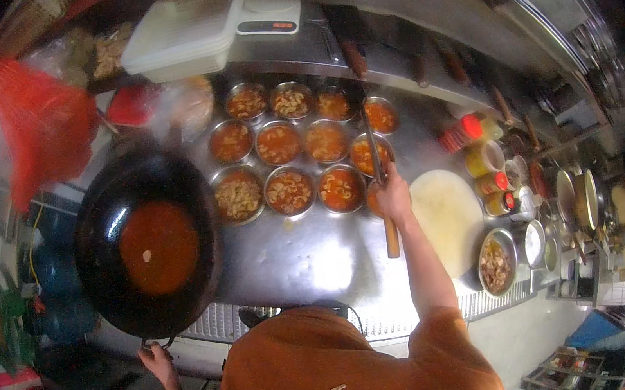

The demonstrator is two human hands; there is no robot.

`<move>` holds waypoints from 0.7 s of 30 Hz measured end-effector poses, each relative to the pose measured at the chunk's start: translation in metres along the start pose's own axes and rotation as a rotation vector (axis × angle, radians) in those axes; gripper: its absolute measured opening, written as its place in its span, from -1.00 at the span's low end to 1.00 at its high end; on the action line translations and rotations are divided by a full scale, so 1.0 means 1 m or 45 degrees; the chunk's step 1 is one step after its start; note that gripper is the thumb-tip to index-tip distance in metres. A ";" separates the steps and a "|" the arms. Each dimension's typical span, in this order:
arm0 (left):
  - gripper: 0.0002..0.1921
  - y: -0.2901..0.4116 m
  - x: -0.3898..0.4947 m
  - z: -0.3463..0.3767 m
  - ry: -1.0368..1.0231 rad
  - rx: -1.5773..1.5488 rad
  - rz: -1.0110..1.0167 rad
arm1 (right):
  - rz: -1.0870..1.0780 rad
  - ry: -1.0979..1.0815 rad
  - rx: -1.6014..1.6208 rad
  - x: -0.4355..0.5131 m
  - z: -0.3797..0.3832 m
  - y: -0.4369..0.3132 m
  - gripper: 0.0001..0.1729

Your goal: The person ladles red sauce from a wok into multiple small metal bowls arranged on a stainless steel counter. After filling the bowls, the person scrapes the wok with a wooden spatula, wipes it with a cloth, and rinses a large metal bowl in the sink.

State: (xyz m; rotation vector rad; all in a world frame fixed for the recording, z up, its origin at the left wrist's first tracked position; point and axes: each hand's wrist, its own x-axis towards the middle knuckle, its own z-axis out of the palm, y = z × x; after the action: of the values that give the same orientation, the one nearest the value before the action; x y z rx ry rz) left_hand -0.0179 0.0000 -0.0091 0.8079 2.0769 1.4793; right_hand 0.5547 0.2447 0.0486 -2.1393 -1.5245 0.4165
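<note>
My left hand (pixel 156 360) grips the loop handle of a large black wok (pixel 91 265) at the left. Reddish-orange broth (pixel 163 253) with one pale piece lies in the wok. In my right hand (pixel 394 193) is a long-handled metal utensil, probably a ladle, with a wooden grip (pixel 392 239); its shaft (pixel 369 122) points away over the bowls, and I cannot make out its head. Several round metal bowls stand in rows on the steel counter (pixel 285 258). They hold red broth with pale pieces, such as the front bowl (pixel 341 189). My right forearm partly hides one bowl (pixel 374 201).
Right of my arm lies a round pale cutting board (pixel 447 218), with a bowl of meat pieces (pixel 495 267) and lidded jars (pixel 485 160) beyond. A shelf holds stacked plastic trays (pixel 181 31) and a digital scale (pixel 269 16). A red plastic bag (pixel 42 124) hangs at upper left.
</note>
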 end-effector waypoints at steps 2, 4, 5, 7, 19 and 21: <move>-0.77 0.000 0.000 -0.001 -0.116 -0.138 0.012 | 0.009 -0.030 0.131 -0.009 0.005 -0.008 -0.47; -0.77 -0.003 -0.003 -0.002 0.020 0.093 -0.002 | -0.146 0.104 0.285 -0.021 0.008 -0.024 -0.52; -0.78 -0.004 -0.003 -0.002 0.053 0.140 -0.030 | 0.010 -0.072 0.651 -0.028 0.004 -0.031 -0.54; -0.79 -0.006 -0.002 -0.001 0.058 0.078 -0.172 | 0.344 -0.445 1.369 -0.044 -0.008 -0.047 -0.57; -0.86 0.010 -0.011 0.006 0.028 -0.031 -0.317 | -0.026 -1.268 0.910 -0.116 0.058 -0.162 -0.54; -0.84 0.006 -0.009 0.006 0.040 0.091 -0.253 | -0.233 -1.145 0.621 -0.114 0.077 -0.174 -0.54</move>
State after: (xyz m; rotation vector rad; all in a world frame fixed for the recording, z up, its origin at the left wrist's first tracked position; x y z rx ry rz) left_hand -0.0065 -0.0009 -0.0051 0.5870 2.1741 1.3262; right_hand 0.3394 0.1989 0.0748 -1.4502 -1.7638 1.6442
